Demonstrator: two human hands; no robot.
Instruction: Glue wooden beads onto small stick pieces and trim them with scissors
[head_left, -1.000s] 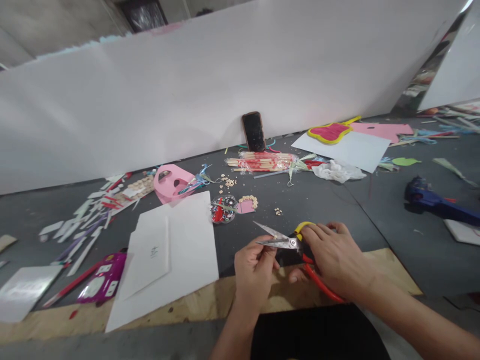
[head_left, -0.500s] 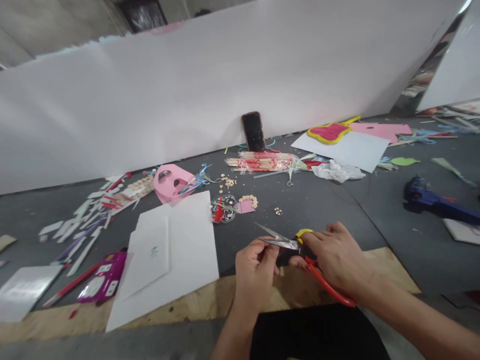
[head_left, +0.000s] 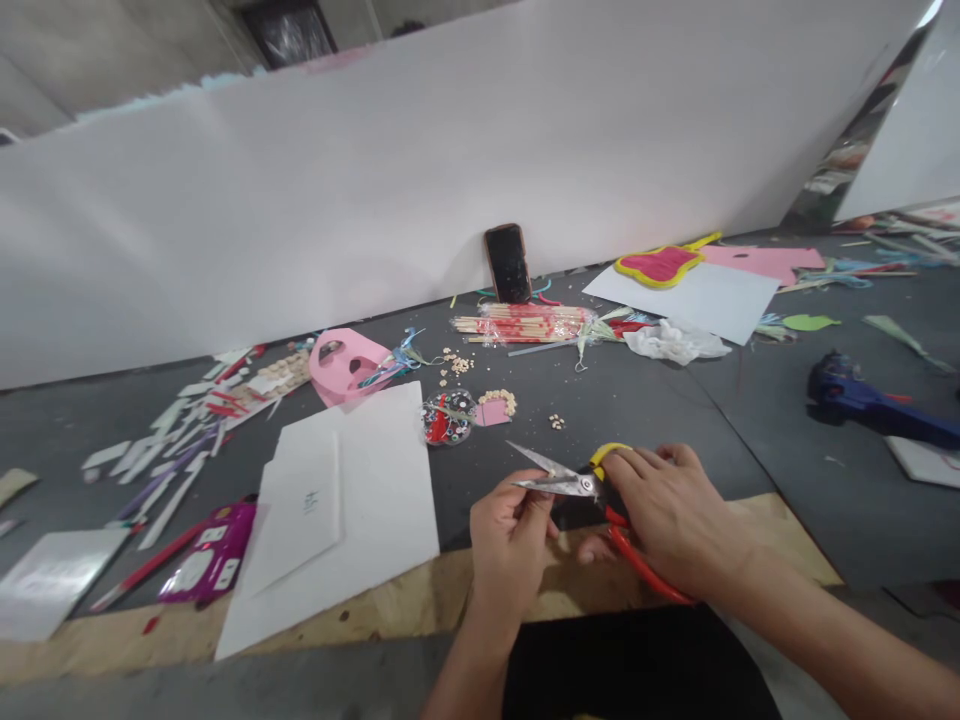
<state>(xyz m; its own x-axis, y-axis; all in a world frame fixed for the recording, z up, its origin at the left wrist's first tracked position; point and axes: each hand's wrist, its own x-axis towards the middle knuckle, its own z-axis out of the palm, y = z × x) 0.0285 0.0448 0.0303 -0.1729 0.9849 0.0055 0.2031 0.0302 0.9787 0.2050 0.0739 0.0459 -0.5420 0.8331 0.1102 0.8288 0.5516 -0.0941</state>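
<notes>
My right hand (head_left: 671, 505) grips a pair of scissors (head_left: 586, 485) with red and yellow handles. The blades are parted and point left, over my left hand (head_left: 510, 545). The thumb and fingers of that hand are pinched together just by the blades, and a tiny pale piece seems to sit there, too small to name. Beyond the hands lies a small pile of beige bits (head_left: 556, 422). Further left is a pink card piece (head_left: 493, 411) edged with similar bits, beside a round clear dish (head_left: 448, 418) of dark and red pieces.
White sheets (head_left: 382, 500) lie left of my hands, near a purple packet (head_left: 211, 555). At the back, a phone (head_left: 508, 263) leans on the white partition behind bundled sticks (head_left: 525, 323). A pink mask (head_left: 349, 362), crumpled tissue (head_left: 675, 342) and blue tool (head_left: 877, 400) lie around.
The scissor blades have parted a little wider, and the red handle has shifted slightly. My left hand stays pinched in nearly the same place.
</notes>
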